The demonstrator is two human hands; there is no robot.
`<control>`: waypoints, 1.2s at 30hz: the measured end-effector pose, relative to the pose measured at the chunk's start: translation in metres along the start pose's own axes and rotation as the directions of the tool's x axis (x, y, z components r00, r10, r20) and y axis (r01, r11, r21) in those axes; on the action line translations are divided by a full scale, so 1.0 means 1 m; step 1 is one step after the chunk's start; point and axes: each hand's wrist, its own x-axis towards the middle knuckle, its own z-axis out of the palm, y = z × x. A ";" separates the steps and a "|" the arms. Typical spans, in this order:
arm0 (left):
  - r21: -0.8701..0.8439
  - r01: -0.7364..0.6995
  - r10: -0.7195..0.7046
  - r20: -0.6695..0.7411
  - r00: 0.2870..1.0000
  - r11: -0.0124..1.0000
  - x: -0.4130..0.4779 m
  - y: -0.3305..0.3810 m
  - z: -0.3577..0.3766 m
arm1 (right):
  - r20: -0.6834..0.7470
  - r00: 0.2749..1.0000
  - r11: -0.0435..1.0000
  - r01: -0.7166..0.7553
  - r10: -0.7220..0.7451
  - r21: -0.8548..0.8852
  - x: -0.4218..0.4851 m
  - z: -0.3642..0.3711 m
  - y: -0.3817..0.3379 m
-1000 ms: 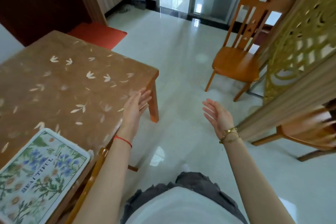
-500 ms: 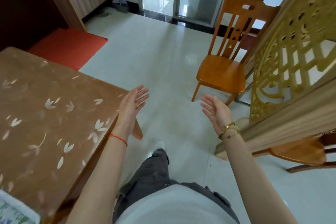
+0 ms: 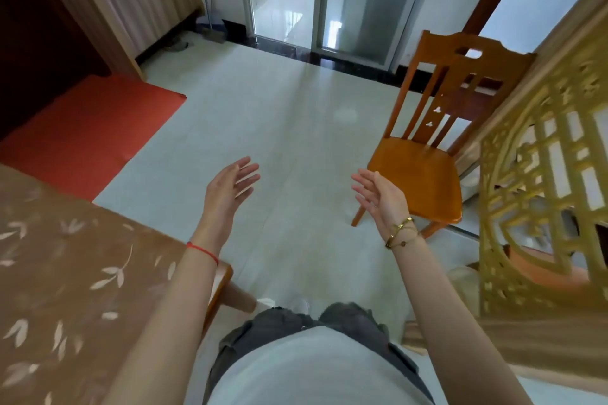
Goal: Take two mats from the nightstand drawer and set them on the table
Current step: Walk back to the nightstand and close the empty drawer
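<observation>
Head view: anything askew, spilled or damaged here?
Nothing stands out. Both hands, left and right, are open and empty over clean floor; the chair stands upright; no mats or nightstand are in view.

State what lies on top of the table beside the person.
Only a brown leaf-patterned cover shows on the table; no mat appears there. The left arm hides part of its near edge, and the frame cuts off the rest.
</observation>
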 end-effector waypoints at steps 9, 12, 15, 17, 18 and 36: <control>-0.041 -0.009 0.003 -0.148 0.989 0.999 0.108 0.036 -0.010 | 0.147 0.989 0.999 -0.026 0.031 -0.037 0.130 0.076 -0.038; -0.063 -0.022 0.007 -0.228 0.974 0.998 0.146 0.044 -0.015 | 0.229 0.972 0.997 -0.041 0.054 -0.064 0.182 0.109 -0.050; -0.084 -0.048 0.020 -0.307 0.951 0.995 0.188 0.054 -0.019 | 0.322 0.944 0.995 -0.043 0.071 -0.093 0.237 0.149 -0.067; -0.097 -0.071 0.031 -0.362 0.932 0.993 0.218 0.064 -0.020 | 0.379 0.922 0.993 -0.039 0.078 -0.109 0.276 0.176 -0.082; -0.105 -0.080 0.032 -0.393 0.919 0.991 0.232 0.070 -0.021 | 0.401 0.912 0.991 -0.041 0.088 -0.125 0.295 0.189 -0.089; -0.200 -0.289 -0.005 -0.831 0.557 0.936 0.385 0.138 -0.140 | 0.765 0.573 0.927 0.027 0.292 -0.374 0.462 0.501 -0.110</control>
